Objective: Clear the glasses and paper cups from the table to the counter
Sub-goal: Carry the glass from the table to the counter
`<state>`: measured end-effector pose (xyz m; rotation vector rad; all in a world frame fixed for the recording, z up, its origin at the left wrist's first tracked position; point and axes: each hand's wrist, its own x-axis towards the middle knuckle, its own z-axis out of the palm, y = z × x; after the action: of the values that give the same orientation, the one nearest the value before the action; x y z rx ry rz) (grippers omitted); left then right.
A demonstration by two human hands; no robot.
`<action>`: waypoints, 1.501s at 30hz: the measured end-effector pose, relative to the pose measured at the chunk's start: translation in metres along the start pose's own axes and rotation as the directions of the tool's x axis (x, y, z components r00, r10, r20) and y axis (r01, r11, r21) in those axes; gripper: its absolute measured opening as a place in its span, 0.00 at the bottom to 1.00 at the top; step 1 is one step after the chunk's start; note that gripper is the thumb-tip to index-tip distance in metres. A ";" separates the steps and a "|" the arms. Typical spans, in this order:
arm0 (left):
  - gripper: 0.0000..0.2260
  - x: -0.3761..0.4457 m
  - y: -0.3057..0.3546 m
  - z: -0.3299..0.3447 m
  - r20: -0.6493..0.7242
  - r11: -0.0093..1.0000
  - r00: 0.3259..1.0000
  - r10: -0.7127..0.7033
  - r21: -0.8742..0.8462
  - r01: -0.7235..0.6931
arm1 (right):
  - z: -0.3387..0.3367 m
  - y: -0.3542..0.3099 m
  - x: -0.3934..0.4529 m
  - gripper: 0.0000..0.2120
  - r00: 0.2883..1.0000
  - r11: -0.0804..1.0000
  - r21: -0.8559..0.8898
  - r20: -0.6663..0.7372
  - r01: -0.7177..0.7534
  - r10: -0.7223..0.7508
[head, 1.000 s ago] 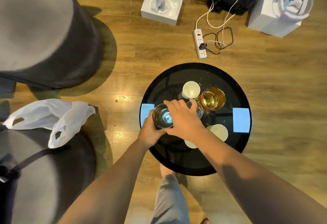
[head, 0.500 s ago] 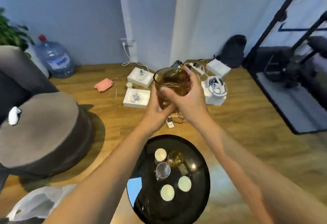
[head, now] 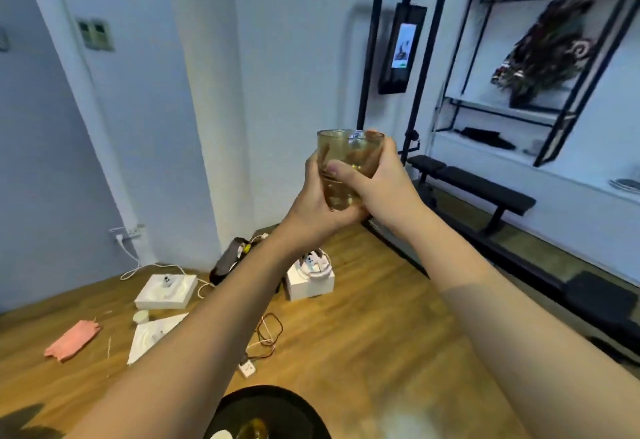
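An amber-tinted drinking glass (head: 349, 151) is held upright at chest height in front of me. My left hand (head: 311, 206) cups its base and left side, and my right hand (head: 377, 182) wraps its right side with the thumb across the front. At the bottom edge, the far rim of the round black table (head: 266, 400) shows, with the top of an amber glass (head: 254, 430) and a white paper cup (head: 221, 435) on it. The other cups and glasses are out of frame.
White boxes (head: 166, 291), cables and a power strip (head: 247, 368) lie on the wooden floor beyond the table, with a pink cloth (head: 72, 340) at the left. A black weight bench (head: 474, 189) and black-framed shelves (head: 540, 67) stand at the right.
Both hands lifted the glass off the table and raised it. My view swung up and to the right, so the table dropped to the bottom edge and the bench and shelves came into sight.
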<state>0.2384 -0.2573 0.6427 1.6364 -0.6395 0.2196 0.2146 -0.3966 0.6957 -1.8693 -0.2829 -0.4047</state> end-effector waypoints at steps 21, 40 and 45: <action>0.38 0.085 0.075 0.551 0.474 0.975 0.875 0.101 -0.223 0.008 | -0.521 0.109 -0.150 0.48 0.907 0.967 -0.146 -0.400 -0.208 0.134; 0.42 0.231 0.043 0.950 0.678 0.949 0.714 0.173 -0.308 0.062 | -0.883 0.267 -0.147 0.35 0.790 0.908 -0.262 -0.602 -0.328 0.112; 0.45 0.302 0.031 1.040 0.702 0.949 0.688 0.187 -0.309 0.057 | -0.978 0.309 -0.102 0.36 0.774 0.900 -0.267 -0.623 -0.344 0.111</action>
<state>0.2460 -1.3402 0.6307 1.3554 -1.2738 -0.5050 0.1067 -1.4211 0.6760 -1.9950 0.4895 -0.8966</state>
